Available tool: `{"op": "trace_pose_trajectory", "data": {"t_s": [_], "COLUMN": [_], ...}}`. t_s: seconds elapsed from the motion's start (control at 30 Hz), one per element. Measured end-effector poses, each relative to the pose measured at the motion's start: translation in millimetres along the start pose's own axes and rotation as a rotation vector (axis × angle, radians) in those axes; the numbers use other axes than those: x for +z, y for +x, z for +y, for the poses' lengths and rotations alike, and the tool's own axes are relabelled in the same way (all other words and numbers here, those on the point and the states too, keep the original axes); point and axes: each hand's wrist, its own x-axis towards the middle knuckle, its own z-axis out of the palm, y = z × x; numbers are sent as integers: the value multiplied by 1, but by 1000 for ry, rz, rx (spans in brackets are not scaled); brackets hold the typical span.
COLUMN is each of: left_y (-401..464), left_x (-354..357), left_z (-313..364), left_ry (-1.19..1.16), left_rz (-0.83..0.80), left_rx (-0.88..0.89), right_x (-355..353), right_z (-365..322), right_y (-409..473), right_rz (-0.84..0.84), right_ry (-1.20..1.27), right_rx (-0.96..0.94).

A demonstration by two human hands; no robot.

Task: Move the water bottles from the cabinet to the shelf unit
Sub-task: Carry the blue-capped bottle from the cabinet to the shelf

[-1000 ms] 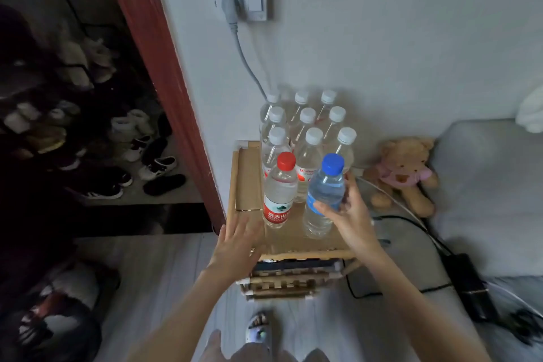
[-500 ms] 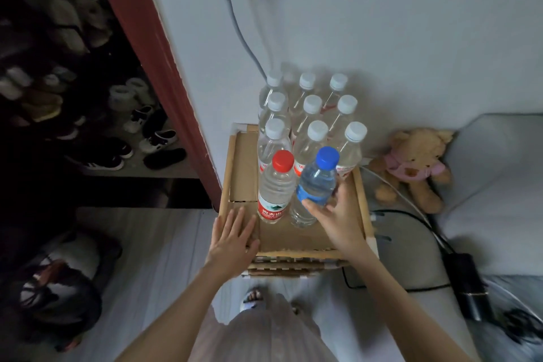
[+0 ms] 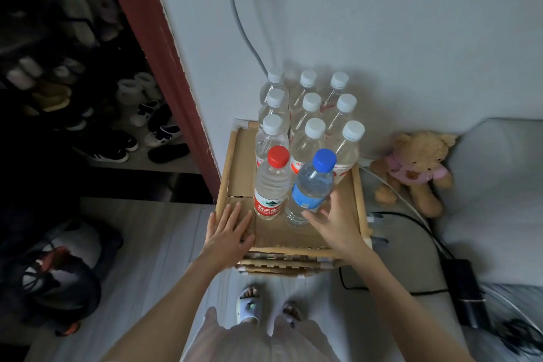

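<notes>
The right hand [image 3: 338,223] curls loosely round the lower part of the blue-capped bottle [image 3: 311,188], thumb on its near side and fingers behind, so it grips the clear ribbed plastic just below a blue label whose print is too small to read. The bottle leans slightly toward the wall and stands on the top of the shelf unit [image 3: 360,203], a small stand with pale wooden rails and a flat brown cardboard-like top.

Just left of those fingers, touching or nearly touching the held bottle, stands the red-capped bottle [image 3: 271,185], upright, clear and ribbed, with a red label bearing white characters and a green mountain mark; the writing is not legible. Beyond the fingertips, against the wall, nine white-capped bottles [image 3: 308,132] stand in three tight rows, smooth clear plastic with red-and-white labels low on the front ones.

The left hand [image 3: 229,232] lies flat on the near left corner of the top, fingers straight and slightly spread, holding nothing.

Right of the right hand, on the floor, sits a fuzzy tan teddy bear [image 3: 414,170] in a pink shirt.
</notes>
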Motion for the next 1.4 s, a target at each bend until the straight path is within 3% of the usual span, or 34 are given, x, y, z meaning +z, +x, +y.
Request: {"op": "trace_pose_trajectory", "data": {"t_s": [0.27, 0.5, 0.93, 1.13, 1.23, 1.4], "left_y": [-3, -4, -3, -4, 4, 11], "left_x": [-2, -6, -4, -11, -19, -33], "left_z": [2, 3, 3, 20, 32, 53], "left_ry": [-18, -21, -58, -455, -742, -1020], "left_rz": [-48, -83, -39, 234, 254, 260], "left_rx": [-18, -25, -23, -126, -233, -198], "right_x": [15, 18, 33, 35, 33, 28], "right_z": [-4, 11, 9, 8, 14, 15], "right_y": [2, -5, 1, 5, 5, 4], "right_rz": [229, 56, 223, 233, 154, 26], "right_ry": [-85, 116, -45, 33, 131, 174], "right_rx": [19, 32, 44, 61, 84, 102]}}
